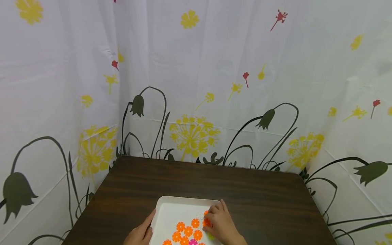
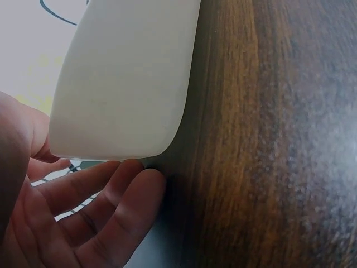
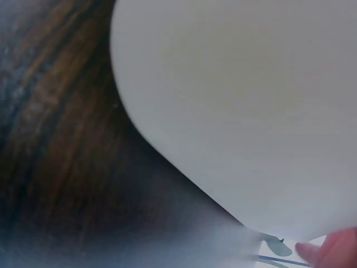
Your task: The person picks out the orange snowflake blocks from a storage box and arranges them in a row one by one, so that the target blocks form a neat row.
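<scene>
A white tray (image 1: 169,204) lies on the table near its front edge. Flat orange pieces (image 1: 188,231) shaped like flowers or citrus slices are spread in it, with a pink one (image 1: 193,242) and a yellow-green one (image 1: 210,236). My left hand (image 1: 139,233) holds the tray's left side, its thumb at the rim and its fingers (image 2: 131,212) against the outer wall. My right hand (image 1: 222,223) reaches over the right side, curled fingertips at an orange piece; whether they pinch it is hidden. In the right wrist view, only a fingertip (image 3: 334,248) shows beyond the tray wall.
The dark wooden table (image 1: 260,200) extends behind and to both sides of the tray. A white curtain (image 1: 208,68) printed with yellow, red and dark green flowers hangs around the table's back and sides. Small thin grey marks or bits (image 1: 200,216) show on the tray beside the right fingertips.
</scene>
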The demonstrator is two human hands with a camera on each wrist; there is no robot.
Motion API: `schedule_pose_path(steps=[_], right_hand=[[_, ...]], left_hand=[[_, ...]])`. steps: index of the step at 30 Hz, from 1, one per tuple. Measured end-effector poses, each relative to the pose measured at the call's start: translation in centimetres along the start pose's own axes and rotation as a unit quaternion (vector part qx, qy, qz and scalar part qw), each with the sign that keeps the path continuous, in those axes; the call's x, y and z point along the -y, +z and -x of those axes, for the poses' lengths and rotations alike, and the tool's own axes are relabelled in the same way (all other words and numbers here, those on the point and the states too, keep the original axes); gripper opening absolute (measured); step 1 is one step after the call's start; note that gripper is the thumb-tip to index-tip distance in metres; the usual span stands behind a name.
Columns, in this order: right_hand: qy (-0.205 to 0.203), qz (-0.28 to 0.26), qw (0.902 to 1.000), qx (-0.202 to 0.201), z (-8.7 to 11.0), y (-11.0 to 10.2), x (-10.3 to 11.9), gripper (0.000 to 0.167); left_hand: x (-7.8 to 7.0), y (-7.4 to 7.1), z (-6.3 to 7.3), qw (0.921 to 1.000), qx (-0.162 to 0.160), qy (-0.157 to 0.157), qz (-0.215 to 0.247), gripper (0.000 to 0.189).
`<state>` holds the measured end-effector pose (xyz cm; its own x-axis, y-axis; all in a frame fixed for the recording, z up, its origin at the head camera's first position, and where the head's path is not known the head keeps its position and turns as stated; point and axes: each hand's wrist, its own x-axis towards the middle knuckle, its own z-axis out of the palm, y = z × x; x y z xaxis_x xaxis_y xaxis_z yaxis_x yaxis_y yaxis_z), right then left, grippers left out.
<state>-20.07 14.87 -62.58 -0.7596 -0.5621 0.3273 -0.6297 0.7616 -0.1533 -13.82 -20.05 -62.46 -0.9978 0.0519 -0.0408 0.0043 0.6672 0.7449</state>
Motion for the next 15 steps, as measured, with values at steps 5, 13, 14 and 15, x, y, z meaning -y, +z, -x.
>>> schedule_pose_path(steps=[5,13,14,15], right_hand=[[-0.003,0.014,0.9998,-0.016,0.1,0.1,0.5,0.024],[-0.006,0.046,0.9989,-0.006,0.3,0.1,0.8,0.019],[-0.010,0.051,0.9986,-0.009,0.3,0.2,0.7,0.019],[-0.015,0.056,0.9982,-0.015,0.3,0.2,0.7,0.018]], left_hand=[[2.7,1.0,-0.9,0.9996,0.014,-0.002,-0.023,0.059],[2.9,1.5,-0.8,0.9996,-0.005,0.019,-0.020,0.058],[2.7,1.6,-0.9,0.9996,-0.007,0.019,-0.021,0.058],[2.7,1.6,-1.0,0.9997,-0.003,0.013,-0.022,0.059]])
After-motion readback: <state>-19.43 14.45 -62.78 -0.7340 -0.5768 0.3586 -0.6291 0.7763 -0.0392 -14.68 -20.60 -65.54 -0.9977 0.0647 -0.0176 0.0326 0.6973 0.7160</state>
